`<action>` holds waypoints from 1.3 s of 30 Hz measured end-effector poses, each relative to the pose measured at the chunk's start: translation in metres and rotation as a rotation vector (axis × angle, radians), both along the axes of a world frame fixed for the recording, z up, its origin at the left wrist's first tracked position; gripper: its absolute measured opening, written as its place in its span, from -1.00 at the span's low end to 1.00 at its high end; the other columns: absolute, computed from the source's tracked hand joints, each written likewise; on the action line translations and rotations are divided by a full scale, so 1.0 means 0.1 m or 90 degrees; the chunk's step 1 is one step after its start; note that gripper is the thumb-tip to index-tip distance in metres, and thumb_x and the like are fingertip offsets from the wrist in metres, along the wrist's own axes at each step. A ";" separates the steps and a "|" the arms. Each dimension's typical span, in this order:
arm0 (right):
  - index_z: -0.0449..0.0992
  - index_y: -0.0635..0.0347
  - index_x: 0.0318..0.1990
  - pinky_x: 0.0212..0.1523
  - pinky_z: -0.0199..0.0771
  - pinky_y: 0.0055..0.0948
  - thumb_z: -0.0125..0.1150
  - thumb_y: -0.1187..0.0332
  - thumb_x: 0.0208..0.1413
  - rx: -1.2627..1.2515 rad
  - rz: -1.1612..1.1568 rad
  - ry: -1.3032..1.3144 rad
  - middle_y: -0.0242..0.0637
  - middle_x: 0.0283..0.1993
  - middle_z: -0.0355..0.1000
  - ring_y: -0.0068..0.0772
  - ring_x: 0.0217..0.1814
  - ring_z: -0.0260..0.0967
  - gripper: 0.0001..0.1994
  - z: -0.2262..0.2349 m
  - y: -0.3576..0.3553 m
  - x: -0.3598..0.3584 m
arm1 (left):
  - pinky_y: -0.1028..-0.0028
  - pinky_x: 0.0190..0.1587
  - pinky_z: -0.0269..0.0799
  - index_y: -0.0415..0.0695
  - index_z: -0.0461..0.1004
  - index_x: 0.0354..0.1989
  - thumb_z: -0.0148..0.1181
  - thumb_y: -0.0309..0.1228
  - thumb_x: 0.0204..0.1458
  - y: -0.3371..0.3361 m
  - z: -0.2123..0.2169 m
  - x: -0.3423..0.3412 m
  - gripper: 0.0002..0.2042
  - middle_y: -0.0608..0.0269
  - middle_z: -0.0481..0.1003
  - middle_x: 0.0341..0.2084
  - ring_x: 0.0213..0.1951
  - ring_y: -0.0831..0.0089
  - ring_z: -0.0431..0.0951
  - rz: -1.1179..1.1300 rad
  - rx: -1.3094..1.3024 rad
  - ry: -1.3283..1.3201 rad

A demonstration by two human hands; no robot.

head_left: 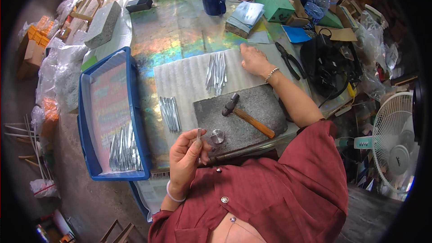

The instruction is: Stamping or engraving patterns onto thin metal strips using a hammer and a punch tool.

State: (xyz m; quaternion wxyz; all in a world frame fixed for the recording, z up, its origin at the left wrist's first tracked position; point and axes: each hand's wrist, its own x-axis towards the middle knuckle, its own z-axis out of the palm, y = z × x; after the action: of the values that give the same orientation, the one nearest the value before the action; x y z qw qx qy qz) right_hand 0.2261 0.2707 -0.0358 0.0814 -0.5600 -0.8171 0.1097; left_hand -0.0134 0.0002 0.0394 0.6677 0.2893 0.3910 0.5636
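Observation:
My left hand [186,154] pinches a short, flat metal strip [199,134] upright between thumb and fingers, in front of the dark stone slab [207,117]. Beside that hand, a small round metal disc [217,136] rests on the slab's near left corner. A hammer [247,116] with a wooden handle lies across the slab. Stretched out beyond the slab, my right hand [255,61] has its fingers drawn together at the white foam sheet's [184,74] far edge; what they grip, if anything, is hidden. Two bunches of silvery strips, a far one [217,74] and a left one [169,114], lie on the foam.
A blue tray [134,103] with more strips [125,150] stands at the left. Black-handled pliers [290,60] lie right of my right hand. Farther back are a blue mug [213,1], a green box [273,4] and a grey block [102,24]. A fan [396,139] stands at the right.

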 end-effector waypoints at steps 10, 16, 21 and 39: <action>0.40 0.34 -0.33 -0.49 0.31 -0.56 0.03 0.39 0.15 -0.096 0.166 0.374 -0.29 -0.49 0.35 -0.55 -0.51 0.29 -0.84 1.12 -0.95 -0.02 | 0.64 -0.45 0.39 -0.32 0.36 -0.06 -0.01 -0.49 0.18 -0.06 -0.04 -0.08 -0.79 0.08 0.54 -0.37 -0.54 0.59 0.45 0.062 -0.013 0.016; 0.43 0.35 -0.29 -0.54 0.36 -0.69 0.10 0.49 0.15 -0.419 0.210 0.599 -0.42 -0.46 0.39 -0.72 -0.53 0.35 -0.92 1.32 -1.86 -0.39 | 0.50 -0.14 0.51 -0.31 0.32 -0.14 -0.02 -0.54 0.17 0.04 0.03 0.04 -0.87 0.06 0.51 -0.25 -0.25 0.41 0.56 0.008 0.031 0.028; 0.46 0.35 -0.28 -0.51 0.38 -0.67 0.15 0.54 0.09 -0.311 0.226 0.670 -0.29 -0.41 0.42 -0.63 -0.52 0.39 -0.93 1.16 -1.98 -0.57 | 0.54 -0.09 0.47 -0.30 0.32 -0.14 -0.01 -0.59 0.16 0.02 0.07 0.07 -0.87 0.14 0.48 -0.21 -0.17 0.49 0.52 0.003 0.109 0.084; 0.45 0.35 -0.40 -0.70 0.23 -0.73 0.22 0.53 0.04 -0.234 0.205 0.626 -0.34 -0.60 0.44 -0.71 -0.71 0.31 -0.92 1.15 -2.14 -0.58 | 0.66 -0.38 0.43 -0.30 0.33 -0.31 0.09 -0.60 0.10 -0.10 0.13 0.15 -0.93 0.18 0.57 -0.49 -0.38 0.66 0.53 -0.052 0.134 0.227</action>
State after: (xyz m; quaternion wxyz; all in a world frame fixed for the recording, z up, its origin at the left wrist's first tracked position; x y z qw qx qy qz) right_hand 0.1678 0.0572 0.0790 0.3366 -0.3160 -0.7256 0.5103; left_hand 0.0019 -0.0098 0.0526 0.5762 0.4683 0.4299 0.5136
